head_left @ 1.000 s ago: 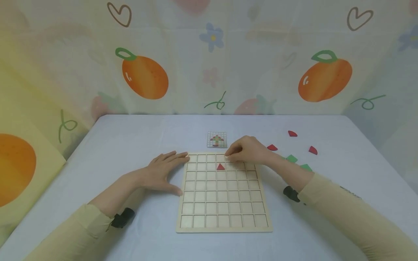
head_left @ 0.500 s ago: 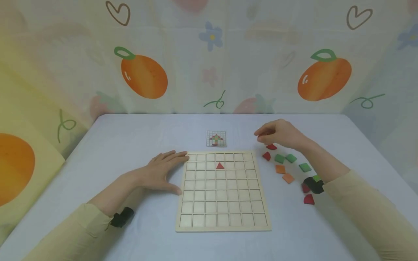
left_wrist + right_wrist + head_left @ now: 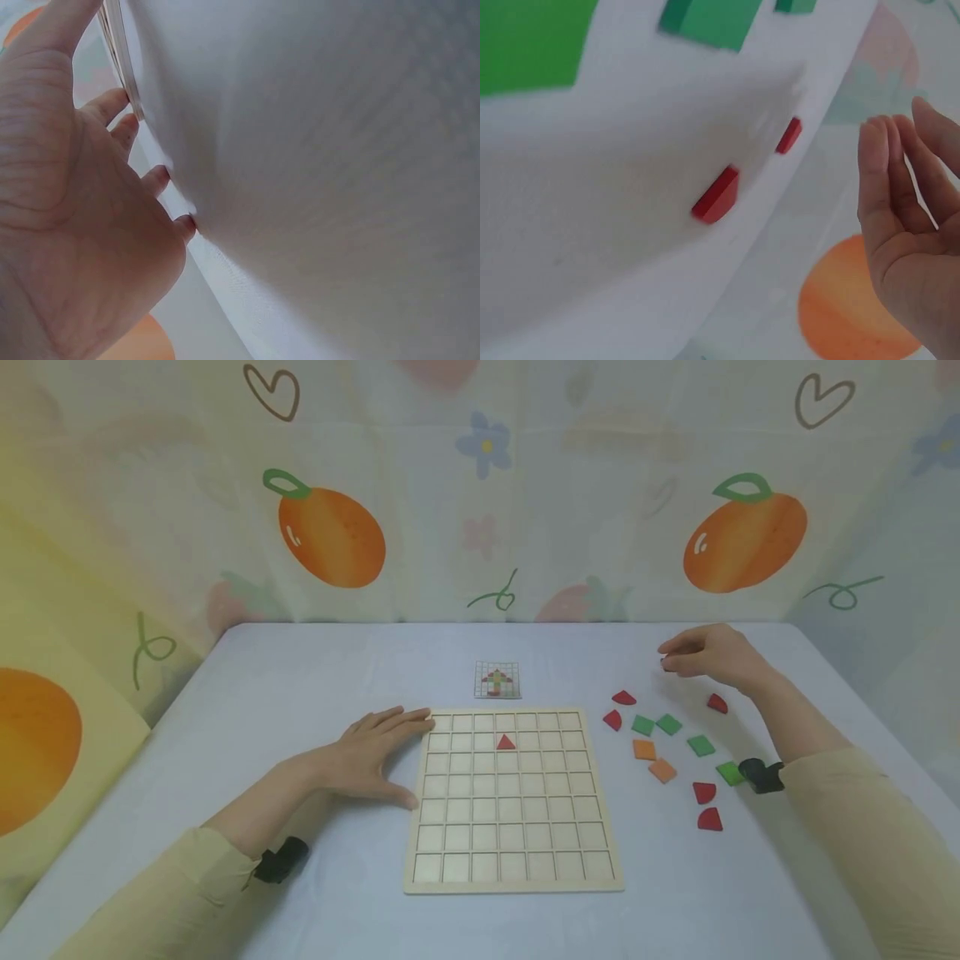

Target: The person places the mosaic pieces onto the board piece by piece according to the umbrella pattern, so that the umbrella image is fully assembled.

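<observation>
A pale wooden grid board [image 3: 517,810] lies on the table, with one red triangle [image 3: 506,742] in a cell of its second row from the far side. My left hand [image 3: 369,756] is spread beside the board, fingertips and thumb at its left edge. The right hand [image 3: 708,656] hovers over the far right of the table, fingers slightly bent and thumb apart. In the right wrist view, a red quarter-round piece [image 3: 789,136] lies on the cloth near these fingers, with nothing between them. A second red quarter-round piece [image 3: 717,703] lies below that hand.
A small pattern card [image 3: 497,680] lies beyond the board. Right of the board are several green tiles [image 3: 701,745], two orange tiles [image 3: 643,749] and more red quarter-round pieces [image 3: 709,819]. A printed cloth [image 3: 585,527] hangs behind the table.
My right hand has left the board's far edge and moved right, over the far red piece, uncovering the loose tiles. The left hand has stayed at the board's edge.
</observation>
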Demonstrator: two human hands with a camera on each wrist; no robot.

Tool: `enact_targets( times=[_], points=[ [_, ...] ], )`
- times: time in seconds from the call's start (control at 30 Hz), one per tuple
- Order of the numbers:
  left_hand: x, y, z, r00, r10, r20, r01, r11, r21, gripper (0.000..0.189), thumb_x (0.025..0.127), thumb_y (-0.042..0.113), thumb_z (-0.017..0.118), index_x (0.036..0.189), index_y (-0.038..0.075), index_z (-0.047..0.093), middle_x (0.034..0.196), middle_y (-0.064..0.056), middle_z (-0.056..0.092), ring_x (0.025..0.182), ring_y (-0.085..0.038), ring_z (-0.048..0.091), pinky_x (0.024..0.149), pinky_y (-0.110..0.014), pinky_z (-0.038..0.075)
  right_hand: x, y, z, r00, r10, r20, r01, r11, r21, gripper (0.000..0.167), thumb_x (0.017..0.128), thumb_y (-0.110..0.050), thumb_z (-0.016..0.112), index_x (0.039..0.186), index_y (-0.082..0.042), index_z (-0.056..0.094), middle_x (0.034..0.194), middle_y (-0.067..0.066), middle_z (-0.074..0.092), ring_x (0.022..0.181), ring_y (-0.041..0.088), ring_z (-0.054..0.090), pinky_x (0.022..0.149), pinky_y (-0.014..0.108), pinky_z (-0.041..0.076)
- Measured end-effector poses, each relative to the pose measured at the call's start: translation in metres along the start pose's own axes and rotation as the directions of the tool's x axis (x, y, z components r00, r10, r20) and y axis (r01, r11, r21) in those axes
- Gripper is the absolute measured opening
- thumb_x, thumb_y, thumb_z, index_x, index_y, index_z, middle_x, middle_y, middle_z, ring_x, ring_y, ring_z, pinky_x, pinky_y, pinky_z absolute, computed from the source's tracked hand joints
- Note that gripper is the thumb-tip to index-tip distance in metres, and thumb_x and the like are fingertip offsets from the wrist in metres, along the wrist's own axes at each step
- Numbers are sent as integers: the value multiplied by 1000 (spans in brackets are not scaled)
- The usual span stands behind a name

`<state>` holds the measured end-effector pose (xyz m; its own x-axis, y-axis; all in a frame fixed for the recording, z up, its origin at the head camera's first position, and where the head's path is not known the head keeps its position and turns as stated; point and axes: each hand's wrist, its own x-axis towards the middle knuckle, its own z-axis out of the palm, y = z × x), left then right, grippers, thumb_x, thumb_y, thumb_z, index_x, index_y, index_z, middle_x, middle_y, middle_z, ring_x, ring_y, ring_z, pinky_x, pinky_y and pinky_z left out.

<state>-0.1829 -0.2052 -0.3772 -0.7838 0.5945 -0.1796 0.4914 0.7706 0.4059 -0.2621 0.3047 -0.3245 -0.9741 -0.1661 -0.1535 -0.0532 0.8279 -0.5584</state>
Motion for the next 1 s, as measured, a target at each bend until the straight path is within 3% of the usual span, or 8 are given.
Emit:
enact_targets(
  times=[0.23, 0.37, 0.47, 0.63, 1.0],
  points=[
    [-1, 0, 0, 1000, -3, 0, 3, 1000, -8, 108, 80, 61, 83, 164, 16, 33, 175, -9, 24, 160, -49, 16, 123, -78, 16, -1, 27, -7, 996, 94, 11, -93, 995, -37, 45, 103, -25, 63, 139, 3, 61, 136, 31, 61, 113, 40, 63, 101, 57, 57],
    [-1, 1, 0, 1000, -1, -3, 1, 1000, -9, 108, 80, 60, 84, 164, 15, 33, 175, -10, 24, 160, -50, 16, 123, -78, 15, -2, 41, -11, 989, 145, 36, -143, 989, -42, 46, 103, -23, 64, 137, 6, 59, 135, 33, 60, 108, 37, 64, 97, 50, 61],
    [0, 1, -1, 1000, -6, -3, 6, 1000, -5, 108, 80, 60, 84, 164, 15, 33, 175, -10, 24, 161, -49, 15, 124, -77, 15, -3, 49, -13, 980, 187, 69, -184, 982, -41, 47, 101, -26, 66, 132, 9, 59, 120, 28, 64, 99, 32, 64, 86, 38, 63],
    [0, 1, -1, 1000, -11, -6, 11, 1000, -2, 108, 80, 60, 84, 164, 15, 34, 175, -9, 24, 161, -49, 15, 123, -77, 17, -6, 57, -13, 960, 235, 155, -225, 971, -81, 52, 99, -37, 69, 121, 9, 57, 88, 9, 61, 86, 24, 57, 73, 27, 53],
    [0, 0, 0, 1000, -10, 0, 10, 1000, -7, 107, 80, 60, 84, 163, 16, 34, 175, -9, 25, 160, -49, 17, 122, -78, 18, -11, 61, -11, 957, 245, 153, -229, 966, -118, 42, 96, -33, 73, 107, 7, 62, 86, 9, 61, 88, 26, 56, 73, 28, 52]
  ],
)
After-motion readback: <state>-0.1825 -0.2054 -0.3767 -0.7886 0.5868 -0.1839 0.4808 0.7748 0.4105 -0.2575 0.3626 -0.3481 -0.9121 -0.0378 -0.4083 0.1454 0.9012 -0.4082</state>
